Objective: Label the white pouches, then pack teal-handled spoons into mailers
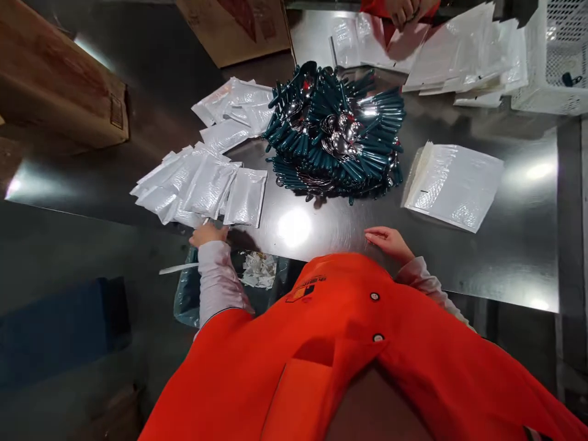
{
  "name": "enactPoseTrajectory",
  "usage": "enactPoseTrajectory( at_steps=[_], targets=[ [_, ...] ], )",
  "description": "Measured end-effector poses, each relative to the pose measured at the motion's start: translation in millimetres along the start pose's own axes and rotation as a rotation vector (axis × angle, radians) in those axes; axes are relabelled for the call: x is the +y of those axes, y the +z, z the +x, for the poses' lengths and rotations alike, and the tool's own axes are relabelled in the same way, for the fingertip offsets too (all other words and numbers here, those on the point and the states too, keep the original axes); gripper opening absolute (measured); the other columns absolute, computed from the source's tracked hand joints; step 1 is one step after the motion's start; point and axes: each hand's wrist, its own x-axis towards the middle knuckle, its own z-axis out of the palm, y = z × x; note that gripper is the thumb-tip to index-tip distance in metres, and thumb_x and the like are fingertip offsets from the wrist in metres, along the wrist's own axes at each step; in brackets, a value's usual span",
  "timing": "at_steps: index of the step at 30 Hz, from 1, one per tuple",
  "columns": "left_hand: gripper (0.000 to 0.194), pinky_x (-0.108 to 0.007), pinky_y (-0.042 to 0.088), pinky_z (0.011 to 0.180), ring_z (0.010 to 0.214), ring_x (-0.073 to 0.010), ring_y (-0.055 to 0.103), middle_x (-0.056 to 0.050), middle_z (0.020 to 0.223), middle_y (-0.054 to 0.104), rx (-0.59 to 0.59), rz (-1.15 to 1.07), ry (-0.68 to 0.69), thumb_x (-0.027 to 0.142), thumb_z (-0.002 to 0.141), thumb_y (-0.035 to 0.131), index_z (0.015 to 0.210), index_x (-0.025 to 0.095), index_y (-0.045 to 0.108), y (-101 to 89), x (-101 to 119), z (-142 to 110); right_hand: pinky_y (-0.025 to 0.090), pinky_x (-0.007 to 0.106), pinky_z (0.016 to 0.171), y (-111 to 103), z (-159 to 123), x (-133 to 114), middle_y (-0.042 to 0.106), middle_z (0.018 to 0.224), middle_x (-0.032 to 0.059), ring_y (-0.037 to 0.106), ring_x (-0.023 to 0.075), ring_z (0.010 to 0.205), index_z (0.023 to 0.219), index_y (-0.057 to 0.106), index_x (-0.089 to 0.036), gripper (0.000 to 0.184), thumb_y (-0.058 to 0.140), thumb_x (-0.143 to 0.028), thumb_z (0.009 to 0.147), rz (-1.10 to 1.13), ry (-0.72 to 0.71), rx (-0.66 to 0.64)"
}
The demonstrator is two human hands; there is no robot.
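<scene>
My left hand point(209, 234) sits at the near edge of the steel table point(505, 245), fingers curled, touching the front of a fanned row of white bubble pouches point(202, 184). Whether it grips anything is unclear. A thin white strip point(178, 268) shows just below its wrist. My right hand point(389, 240) lies flat and empty on the table, fingers apart. Beyond both hands is a heap of teal-handled metal spoons point(335, 131). To the right of it lies a stack of white pouches point(454, 184).
More pouches point(239, 107) lie left of the heap and across the far side point(459, 55), where another person's hand point(404, 9) works. A white basket point(555, 55) stands far right, cardboard boxes point(59, 79) left. A bag with paper scraps point(260, 269) hangs below the table edge.
</scene>
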Motion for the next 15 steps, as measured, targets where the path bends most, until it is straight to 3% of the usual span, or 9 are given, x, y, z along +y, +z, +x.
enactPoseTrajectory(
  at_steps=[3, 4, 6, 9, 12, 15],
  targets=[
    [0.039, -0.055, 0.043, 0.096, 0.104, -0.0319, 0.063, -0.003, 0.087, 0.076, 0.235, 0.017, -0.206, 0.052, 0.091, 0.050, 0.101, 0.029, 0.080, 27.1, 40, 50, 0.061, 0.040, 0.071, -8, 16, -17, 0.076, 0.075, 0.0053, 0.068, 0.0221, 0.069, 0.086, 0.080, -0.022, 0.043, 0.081, -0.061, 0.070, -0.090, -0.114, 0.149],
    [0.037, -0.052, 0.042, 0.100, 0.104, -0.0304, 0.064, -0.005, 0.092, 0.076, 0.249, -0.004, -0.151, 0.047, 0.093, 0.053, 0.100, 0.023, 0.081, 37.7, 62, 72, 0.060, 0.039, 0.071, -10, 22, -26, 0.076, 0.075, 0.0053, 0.067, 0.0214, 0.068, 0.086, 0.080, -0.021, 0.042, 0.079, -0.061, 0.072, -0.120, -0.158, 0.192],
    [0.032, -0.049, 0.041, 0.108, 0.107, -0.0277, 0.063, -0.009, 0.100, 0.074, 0.240, -0.041, 0.108, 0.039, 0.095, 0.057, 0.103, 0.018, 0.081, 58.2, 118, 120, 0.059, 0.038, 0.073, -11, 36, -45, 0.077, 0.079, 0.0059, 0.067, 0.0210, 0.071, 0.087, 0.080, -0.021, 0.041, 0.076, -0.059, 0.076, -0.162, -0.234, 0.245],
    [0.030, -0.052, 0.039, 0.110, 0.121, -0.0316, 0.057, -0.013, 0.113, 0.070, 0.143, 0.025, 0.402, 0.037, 0.099, 0.060, 0.109, 0.016, 0.080, 85.4, 209, 185, 0.059, 0.038, 0.078, -3, 51, -68, 0.077, 0.082, 0.0064, 0.068, 0.0209, 0.073, 0.089, 0.079, -0.020, 0.035, 0.076, -0.054, 0.078, -0.193, -0.292, 0.278],
    [0.034, -0.057, 0.036, 0.111, 0.137, -0.0408, 0.044, -0.019, 0.130, 0.063, 0.085, 0.177, 0.439, 0.036, 0.095, 0.068, 0.113, 0.010, 0.078, 110.0, 276, 238, 0.058, 0.039, 0.082, 12, 63, -76, 0.075, 0.078, 0.0044, 0.069, 0.0209, 0.072, 0.088, 0.075, -0.021, 0.031, 0.080, -0.050, 0.075, -0.245, -0.288, 0.348],
    [0.047, -0.063, 0.031, 0.115, 0.140, -0.0466, 0.039, -0.023, 0.135, 0.062, 0.005, 0.277, 0.404, 0.043, 0.087, 0.076, 0.117, 0.007, 0.077, 130.9, 303, 278, 0.058, 0.039, 0.083, 20, 74, -69, 0.073, 0.076, 0.0022, 0.069, 0.0208, 0.072, 0.083, 0.067, -0.024, 0.031, 0.082, -0.050, 0.075, -0.226, -0.239, 0.383]
  ],
)
